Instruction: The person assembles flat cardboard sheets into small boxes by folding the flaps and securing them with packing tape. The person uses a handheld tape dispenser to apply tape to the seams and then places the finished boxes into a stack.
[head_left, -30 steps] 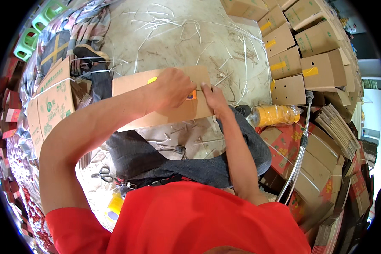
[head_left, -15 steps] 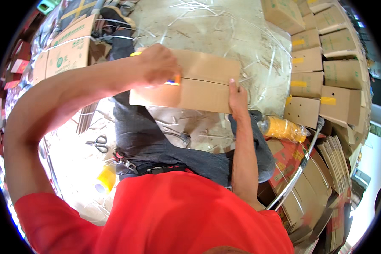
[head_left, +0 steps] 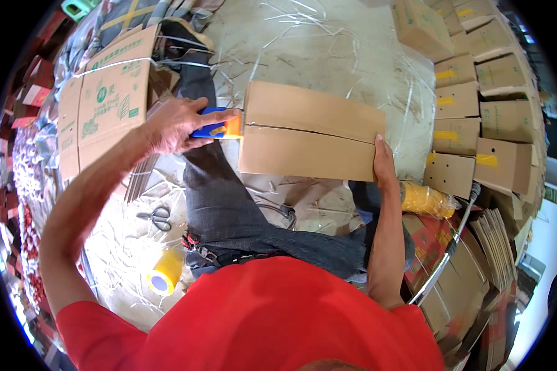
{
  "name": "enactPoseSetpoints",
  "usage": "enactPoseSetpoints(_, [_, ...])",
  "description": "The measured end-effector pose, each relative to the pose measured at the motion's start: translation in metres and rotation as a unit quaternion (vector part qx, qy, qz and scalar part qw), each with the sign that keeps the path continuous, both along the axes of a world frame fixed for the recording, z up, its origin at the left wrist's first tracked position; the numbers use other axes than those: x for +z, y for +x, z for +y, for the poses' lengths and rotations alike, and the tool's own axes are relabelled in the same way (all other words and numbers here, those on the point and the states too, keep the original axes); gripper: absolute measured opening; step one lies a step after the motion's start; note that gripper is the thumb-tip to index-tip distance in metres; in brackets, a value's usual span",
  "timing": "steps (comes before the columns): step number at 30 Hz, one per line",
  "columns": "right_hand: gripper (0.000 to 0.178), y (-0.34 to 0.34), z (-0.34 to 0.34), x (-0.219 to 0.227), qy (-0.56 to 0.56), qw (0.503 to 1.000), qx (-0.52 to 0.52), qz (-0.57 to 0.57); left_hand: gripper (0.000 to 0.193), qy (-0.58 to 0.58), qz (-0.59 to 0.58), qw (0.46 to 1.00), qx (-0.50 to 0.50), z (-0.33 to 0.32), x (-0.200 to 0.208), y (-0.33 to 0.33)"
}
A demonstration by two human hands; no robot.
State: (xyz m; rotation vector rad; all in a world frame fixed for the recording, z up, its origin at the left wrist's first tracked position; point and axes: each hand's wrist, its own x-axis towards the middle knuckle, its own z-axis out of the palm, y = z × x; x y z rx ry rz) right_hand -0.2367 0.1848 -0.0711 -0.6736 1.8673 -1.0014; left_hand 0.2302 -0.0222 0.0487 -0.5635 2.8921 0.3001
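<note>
My left hand [head_left: 170, 123] grips a blue and orange tape dispenser [head_left: 232, 125], its orange end right at the left edge of a cardboard box [head_left: 309, 151]. The box lies in front of me with its two long flaps folded down, and a narrow dark seam runs between them. At the box's right edge, my right hand [head_left: 384, 166] clasps it with the thumb on top; the other fingers are mostly hidden. I cannot tell whether tape reaches from the dispenser onto the box.
Scissors [head_left: 156, 217] and a yellow tape roll [head_left: 165, 272] lie on the floor at left. Printed flattened cartons [head_left: 108, 102] lean beyond my left arm. Stacked boxes [head_left: 455, 133], wrapped yellow rolls [head_left: 427, 199] and a metal pole [head_left: 439, 256] are at right. White straps [head_left: 297, 18] litter the floor.
My left hand has moved left with the tape dispenser, from over the box's seam to just outside its left edge. My right hand keeps its hold on the box.
</note>
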Motion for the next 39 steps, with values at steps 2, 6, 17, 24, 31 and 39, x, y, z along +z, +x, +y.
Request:
enactPoseSetpoints(2, [0.056, -0.029, -0.002, 0.000, -0.054, 0.991, 0.054, 0.108, 0.088, 0.018, 0.078, 0.997, -0.002, 0.013, 0.011, -0.024])
enactPoseSetpoints(6, [0.067, -0.099, 0.019, -0.027, 0.043, 0.934, 0.108, 0.338, 0.063, -0.010, 0.203, 0.979, -0.030, 0.037, 0.021, -0.105])
enactPoseSetpoints(17, [0.083, 0.053, 0.036, 0.118, -0.254, 0.892, 0.190, 0.323, 0.038, 0.009, 0.259, 0.964, -0.052, 0.064, 0.041, -0.246])
enactPoseSetpoints(24, [0.079, 0.022, 0.044, 0.105, -0.281, 0.910, 0.114, 0.284, 0.049, 0.038, 0.255, 0.965, -0.041, 0.060, 0.004, -0.236])
enactPoseSetpoints(31, [0.080, 0.043, 0.035, 0.098, -0.258, 0.871, 0.189, 0.373, 0.061, 0.042, 0.062, 0.997, 0.016, 0.054, -0.034, -0.137])
enactPoseSetpoints(39, [0.081, -0.071, 0.020, 0.029, 0.029, 0.917, -0.049, 0.395, 0.054, 0.000, 0.021, 1.000, -0.014, 0.048, -0.101, -0.080])
